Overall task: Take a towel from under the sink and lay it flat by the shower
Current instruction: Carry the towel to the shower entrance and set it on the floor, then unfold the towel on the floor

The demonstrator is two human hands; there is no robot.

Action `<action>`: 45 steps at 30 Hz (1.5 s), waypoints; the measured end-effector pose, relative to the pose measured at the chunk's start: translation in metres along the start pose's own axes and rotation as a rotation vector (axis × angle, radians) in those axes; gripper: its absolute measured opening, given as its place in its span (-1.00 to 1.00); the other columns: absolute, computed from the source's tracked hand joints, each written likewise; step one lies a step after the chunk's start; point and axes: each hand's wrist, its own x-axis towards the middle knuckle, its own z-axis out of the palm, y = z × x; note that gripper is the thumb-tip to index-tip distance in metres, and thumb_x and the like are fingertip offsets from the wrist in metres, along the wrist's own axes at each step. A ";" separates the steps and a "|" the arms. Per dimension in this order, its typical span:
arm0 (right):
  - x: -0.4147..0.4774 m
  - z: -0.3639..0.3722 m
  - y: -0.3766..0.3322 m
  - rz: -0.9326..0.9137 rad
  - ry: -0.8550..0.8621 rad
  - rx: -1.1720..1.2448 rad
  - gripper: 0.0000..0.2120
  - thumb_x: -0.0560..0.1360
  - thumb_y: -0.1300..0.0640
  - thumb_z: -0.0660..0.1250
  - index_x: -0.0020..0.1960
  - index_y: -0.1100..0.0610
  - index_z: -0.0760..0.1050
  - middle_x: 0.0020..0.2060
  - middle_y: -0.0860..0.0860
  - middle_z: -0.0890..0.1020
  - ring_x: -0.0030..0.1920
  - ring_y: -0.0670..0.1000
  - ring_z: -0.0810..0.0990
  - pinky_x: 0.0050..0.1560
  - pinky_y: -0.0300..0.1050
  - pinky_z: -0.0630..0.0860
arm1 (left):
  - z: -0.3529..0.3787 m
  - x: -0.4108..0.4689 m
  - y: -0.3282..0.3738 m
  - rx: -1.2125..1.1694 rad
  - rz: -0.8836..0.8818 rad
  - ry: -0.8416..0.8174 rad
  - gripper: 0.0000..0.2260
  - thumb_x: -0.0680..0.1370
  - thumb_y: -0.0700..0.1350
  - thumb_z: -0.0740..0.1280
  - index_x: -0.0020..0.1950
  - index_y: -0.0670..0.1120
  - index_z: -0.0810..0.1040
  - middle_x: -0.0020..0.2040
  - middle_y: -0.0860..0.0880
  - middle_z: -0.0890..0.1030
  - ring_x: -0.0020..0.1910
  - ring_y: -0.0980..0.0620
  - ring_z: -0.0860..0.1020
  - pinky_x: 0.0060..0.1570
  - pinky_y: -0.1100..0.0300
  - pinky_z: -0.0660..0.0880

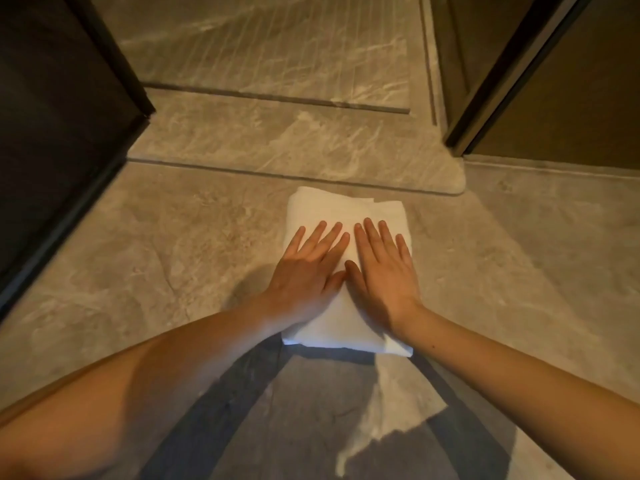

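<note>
Forearms (pixel 138 375) low | left hand (pixel 304 268), right hand (pixel 384 271) pressed flat on folded towel (pixel 332 209) | marble floor (pixel 173 254) | stone step (pixel 277 140) beyond

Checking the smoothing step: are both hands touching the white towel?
Touching. The head view shows the left hand and right hand lying flat, fingers straight, on the folded towel.

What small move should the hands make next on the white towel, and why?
Probably open one fold of the white towel: it lies folded thick before the shower threshold, with the left hand and right hand flat on it.
</note>
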 end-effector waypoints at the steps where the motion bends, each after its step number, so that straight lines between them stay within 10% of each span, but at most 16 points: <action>1: -0.001 0.006 0.002 -0.010 0.007 -0.016 -0.40 0.63 -0.14 -0.10 0.60 0.09 -0.09 0.58 0.06 -0.03 0.57 0.08 -0.13 0.53 0.03 -0.20 | 0.006 0.000 -0.003 0.002 0.008 0.003 -0.46 0.63 0.14 -0.03 0.59 0.00 0.04 0.61 -0.01 0.02 0.58 -0.02 -0.09 0.53 -0.04 -0.13; 20: 0.002 0.003 0.021 -0.087 -0.021 0.238 -0.43 0.63 -0.07 0.08 0.59 0.00 0.01 0.58 -0.03 0.02 0.57 0.01 -0.11 0.54 -0.02 -0.13 | 0.008 0.000 -0.009 -0.062 0.024 -0.045 -0.44 0.63 0.14 -0.03 0.60 0.03 -0.07 0.61 0.03 -0.08 0.57 0.04 -0.19 0.52 0.03 -0.24; 24: -0.010 -0.016 0.036 0.217 0.168 0.513 -0.43 0.53 0.06 0.31 0.50 0.11 0.24 0.45 0.10 0.33 0.43 0.12 0.30 0.43 0.01 0.23 | -0.001 -0.007 -0.013 -0.128 0.031 -0.063 -0.44 0.63 0.13 0.01 0.60 0.06 -0.04 0.61 0.08 -0.07 0.56 0.08 -0.19 0.50 0.09 -0.27; 28: -0.024 -0.020 0.038 0.506 -0.014 0.705 -0.46 0.50 -0.01 0.37 0.38 0.16 0.29 0.22 0.15 0.52 0.05 0.09 0.57 0.01 0.01 0.55 | -0.002 -0.032 -0.015 -0.106 0.085 -0.039 -0.45 0.62 0.17 -0.02 0.60 0.05 0.03 0.60 0.09 -0.05 0.56 0.10 -0.17 0.51 0.09 -0.25; 33: -0.035 -0.021 0.030 0.589 -0.222 0.835 -0.75 0.50 0.02 0.38 0.00 0.19 0.49 -0.03 0.14 0.64 -0.16 0.04 0.59 -0.18 -0.03 0.51 | -0.002 -0.036 -0.016 -0.102 0.075 -0.116 -0.45 0.65 0.16 0.00 0.60 0.08 -0.06 0.60 0.10 -0.13 0.55 0.11 -0.24 0.50 0.11 -0.29; 39: -0.036 -0.036 0.025 0.685 -0.104 1.102 -0.79 0.48 0.13 0.39 0.04 0.21 0.47 -0.19 0.11 0.58 -0.29 0.07 0.55 -0.40 -0.14 0.45 | -0.005 -0.028 -0.013 -0.078 0.036 -0.193 -0.45 0.64 0.13 -0.02 0.60 0.06 -0.09 0.61 0.06 -0.16 0.55 0.06 -0.24 0.48 0.10 -0.31; 45: -0.043 -0.052 0.029 0.862 -0.146 1.653 -0.81 0.55 0.17 0.19 -0.02 0.19 0.56 -0.37 0.07 0.48 -0.40 0.03 0.42 -0.31 -0.10 0.45 | -0.022 -0.007 0.023 -0.408 0.030 -0.127 -0.51 0.53 0.11 0.29 0.44 0.01 0.39 0.34 0.04 0.35 0.35 0.01 0.25 0.27 0.20 0.19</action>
